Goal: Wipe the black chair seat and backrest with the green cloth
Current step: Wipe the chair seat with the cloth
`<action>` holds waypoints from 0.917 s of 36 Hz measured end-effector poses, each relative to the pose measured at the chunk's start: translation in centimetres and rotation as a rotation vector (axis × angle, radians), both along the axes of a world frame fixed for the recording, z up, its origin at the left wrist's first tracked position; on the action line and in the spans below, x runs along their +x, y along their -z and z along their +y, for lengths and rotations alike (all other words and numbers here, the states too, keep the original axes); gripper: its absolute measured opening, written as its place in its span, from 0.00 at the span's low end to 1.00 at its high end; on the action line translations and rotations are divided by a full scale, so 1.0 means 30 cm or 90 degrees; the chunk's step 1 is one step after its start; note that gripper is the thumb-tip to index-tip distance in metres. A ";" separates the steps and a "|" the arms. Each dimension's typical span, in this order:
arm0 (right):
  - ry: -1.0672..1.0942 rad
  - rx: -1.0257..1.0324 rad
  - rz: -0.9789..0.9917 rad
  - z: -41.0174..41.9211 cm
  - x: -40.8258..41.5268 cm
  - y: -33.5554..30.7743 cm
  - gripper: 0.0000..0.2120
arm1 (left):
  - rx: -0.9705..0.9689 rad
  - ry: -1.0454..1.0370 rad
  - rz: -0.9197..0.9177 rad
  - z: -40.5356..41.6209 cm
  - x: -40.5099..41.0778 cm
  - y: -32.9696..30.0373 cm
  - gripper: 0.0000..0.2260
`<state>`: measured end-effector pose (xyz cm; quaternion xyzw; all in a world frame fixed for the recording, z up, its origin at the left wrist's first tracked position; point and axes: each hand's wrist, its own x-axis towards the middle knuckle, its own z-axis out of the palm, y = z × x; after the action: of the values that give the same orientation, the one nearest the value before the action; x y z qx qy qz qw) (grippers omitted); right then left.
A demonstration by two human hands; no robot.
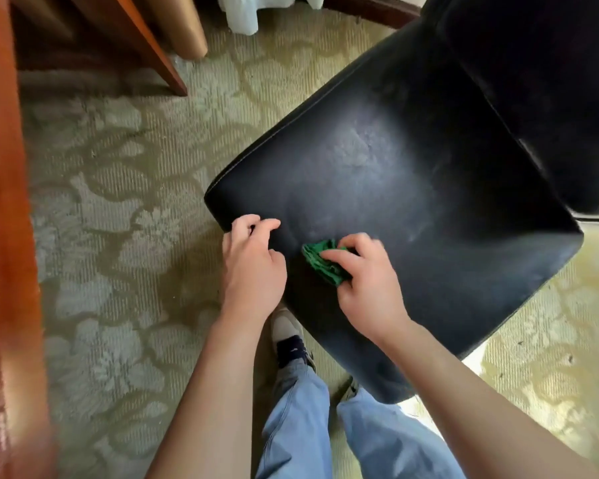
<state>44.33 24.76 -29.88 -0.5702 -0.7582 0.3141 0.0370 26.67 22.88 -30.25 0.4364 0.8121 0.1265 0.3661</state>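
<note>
The black chair seat fills the middle and right of the head view, dull with pale smears across its centre. Its black backrest rises at the upper right. My right hand grips the bunched green cloth and holds it down on the seat near the front edge. My left hand rests at the seat's front left corner, its fingers curled over the edge.
A patterned beige-green carpet covers the floor. A reddish wooden furniture edge runs down the left side, with a slanted wooden leg at the top left. My legs in blue jeans and a shoe stand below the seat.
</note>
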 end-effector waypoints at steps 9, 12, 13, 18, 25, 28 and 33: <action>0.229 0.141 -0.046 0.275 0.137 0.003 0.24 | 0.030 0.080 0.040 0.137 0.000 0.005 0.20; 0.274 0.117 -0.048 0.316 0.173 0.039 0.24 | -0.005 0.094 0.080 0.190 0.035 0.002 0.21; 0.285 0.105 -0.051 0.324 0.176 0.049 0.24 | -0.022 0.097 0.091 0.204 0.046 -0.001 0.21; 0.238 0.065 -0.056 0.306 0.147 0.068 0.26 | -0.073 0.110 0.145 0.234 0.079 0.001 0.24; -0.002 -0.101 -0.036 0.223 0.111 0.012 0.28 | -0.138 0.090 0.176 0.278 0.130 -0.006 0.22; -0.024 -0.129 -0.027 0.218 0.123 -0.003 0.27 | -0.165 0.089 0.188 0.296 0.153 -0.014 0.22; 0.088 -0.132 0.058 0.190 0.165 -0.028 0.24 | -0.217 0.103 0.190 0.290 0.188 -0.034 0.27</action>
<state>49.28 30.48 -29.04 -0.6069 -0.6783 0.4130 0.0336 32.32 31.57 -29.24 0.4460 0.8292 -0.1079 0.3192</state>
